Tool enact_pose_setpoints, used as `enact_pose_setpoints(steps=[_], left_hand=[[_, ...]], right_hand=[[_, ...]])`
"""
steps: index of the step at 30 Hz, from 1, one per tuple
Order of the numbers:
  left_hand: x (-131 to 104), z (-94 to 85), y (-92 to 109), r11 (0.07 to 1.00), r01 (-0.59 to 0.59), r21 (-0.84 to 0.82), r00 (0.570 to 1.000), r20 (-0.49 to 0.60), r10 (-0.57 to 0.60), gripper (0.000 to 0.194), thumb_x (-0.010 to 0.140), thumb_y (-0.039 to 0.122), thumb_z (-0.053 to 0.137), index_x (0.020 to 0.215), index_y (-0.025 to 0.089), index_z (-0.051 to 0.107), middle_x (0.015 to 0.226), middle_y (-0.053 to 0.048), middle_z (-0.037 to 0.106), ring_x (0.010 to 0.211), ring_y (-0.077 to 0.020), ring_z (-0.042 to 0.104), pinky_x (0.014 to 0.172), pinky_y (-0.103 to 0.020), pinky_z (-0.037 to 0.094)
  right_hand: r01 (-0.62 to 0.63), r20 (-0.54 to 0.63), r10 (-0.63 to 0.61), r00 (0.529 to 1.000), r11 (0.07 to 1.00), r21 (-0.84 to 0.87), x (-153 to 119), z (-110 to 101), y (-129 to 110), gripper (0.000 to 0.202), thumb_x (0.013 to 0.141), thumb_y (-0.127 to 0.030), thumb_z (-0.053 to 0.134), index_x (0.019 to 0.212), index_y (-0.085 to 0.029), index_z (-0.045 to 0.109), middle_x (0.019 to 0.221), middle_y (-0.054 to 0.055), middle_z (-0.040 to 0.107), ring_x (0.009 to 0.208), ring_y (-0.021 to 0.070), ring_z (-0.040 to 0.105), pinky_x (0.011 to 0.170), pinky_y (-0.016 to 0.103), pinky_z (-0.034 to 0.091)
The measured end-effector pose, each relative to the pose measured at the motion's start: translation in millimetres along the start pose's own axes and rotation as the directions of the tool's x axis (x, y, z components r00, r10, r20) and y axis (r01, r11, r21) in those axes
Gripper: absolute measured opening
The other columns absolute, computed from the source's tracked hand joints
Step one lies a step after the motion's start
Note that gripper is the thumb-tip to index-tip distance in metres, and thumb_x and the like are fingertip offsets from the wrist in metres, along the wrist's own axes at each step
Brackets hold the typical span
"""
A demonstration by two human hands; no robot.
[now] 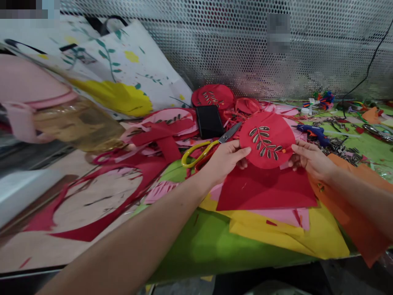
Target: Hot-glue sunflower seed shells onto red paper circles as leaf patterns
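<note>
A round red felt disc (245,128) with a leaf-like branch pattern on it is held up between both hands. My left hand (231,157) pinches its lower left edge, and my right hand (308,159) pinches its right edge. Just below the disc lies a red felt sheet (267,190), over pink pieces and yellow felt (325,233). Scissors with yellow handles (198,155) lie beside my left hand, blades toward the disc. A black phone (210,121) lies behind the scissors.
At the left are a large clear bottle (80,123) with a pink lid and a cut red felt frame (150,166). A floral bag (123,65) leans behind. To the right are a blue glue gun (316,132), orange felt (356,209) and small scraps. A perforated metal panel (230,45) stands behind.
</note>
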State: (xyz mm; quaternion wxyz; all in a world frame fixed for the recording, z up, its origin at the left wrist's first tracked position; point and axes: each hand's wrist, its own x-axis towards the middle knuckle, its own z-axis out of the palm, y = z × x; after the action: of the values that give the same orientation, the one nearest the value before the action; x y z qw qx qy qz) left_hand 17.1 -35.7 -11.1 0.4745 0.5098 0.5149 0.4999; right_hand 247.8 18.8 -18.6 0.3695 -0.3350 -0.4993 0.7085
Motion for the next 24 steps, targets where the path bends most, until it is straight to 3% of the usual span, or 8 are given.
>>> enact_pose_setpoints(steps=[6, 10, 17, 24], left_hand=[[1.5, -2.7, -1.7, 1.000, -0.006, -0.016, 0.999, -0.035, 0.005, 0.024, 0.066, 0.035, 0.067, 0.066, 0.015, 0.055, 0.051, 0.001, 0.057, 0.041, -0.0085, 0.050, 0.043, -0.020, 0.041], [1.4, -2.2, -2.3, 0.998, -0.003, -0.068, 0.999, -0.050, -0.001, 0.028, 0.065, 0.039, 0.070, 0.065, 0.015, 0.054, 0.051, 0.002, 0.056, 0.041, -0.0088, 0.051, 0.043, -0.020, 0.041], [-4.3, 4.2, 1.5, 0.996, 0.088, 0.005, 0.993, 0.078, -0.088, 0.024, 0.064, 0.036, 0.069, 0.070, 0.015, 0.061, 0.049, 0.002, 0.057, 0.043, -0.0083, 0.049, 0.045, -0.019, 0.040], [-2.0, 4.0, 0.9, 0.998, 0.054, 0.044, 0.999, -0.002, -0.054, 0.020, 0.065, 0.034, 0.065, 0.065, 0.016, 0.057, 0.047, 0.002, 0.055, 0.040, -0.0088, 0.048, 0.044, -0.020, 0.038]], right_hand=[[-0.026, -0.016, 0.025, 1.000, 0.998, -0.053, 1.8, -0.6, 1.8, 0.027, 0.058, -0.032, 0.079, 0.066, -0.016, 0.059, 0.045, -0.005, 0.059, 0.037, 0.0081, 0.054, 0.036, 0.017, 0.043], [-0.035, 0.002, 0.035, 0.999, 0.999, -0.030, 2.0, 0.1, 2.7, 0.029, 0.054, -0.031, 0.082, 0.066, -0.016, 0.060, 0.052, -0.002, 0.065, 0.044, 0.0107, 0.062, 0.044, 0.019, 0.051], [-0.029, 0.008, 0.029, 1.000, 1.000, -0.003, 2.5, -0.8, 3.6, 0.027, 0.058, -0.029, 0.080, 0.075, -0.017, 0.063, 0.067, 0.002, 0.073, 0.059, 0.0176, 0.070, 0.053, 0.023, 0.056], [-0.040, 0.000, 0.040, 0.999, 0.998, -0.038, 0.0, 1.0, 1.8, 0.025, 0.060, -0.025, 0.077, 0.078, -0.016, 0.063, 0.062, 0.005, 0.072, 0.057, 0.0159, 0.069, 0.057, 0.024, 0.057]])
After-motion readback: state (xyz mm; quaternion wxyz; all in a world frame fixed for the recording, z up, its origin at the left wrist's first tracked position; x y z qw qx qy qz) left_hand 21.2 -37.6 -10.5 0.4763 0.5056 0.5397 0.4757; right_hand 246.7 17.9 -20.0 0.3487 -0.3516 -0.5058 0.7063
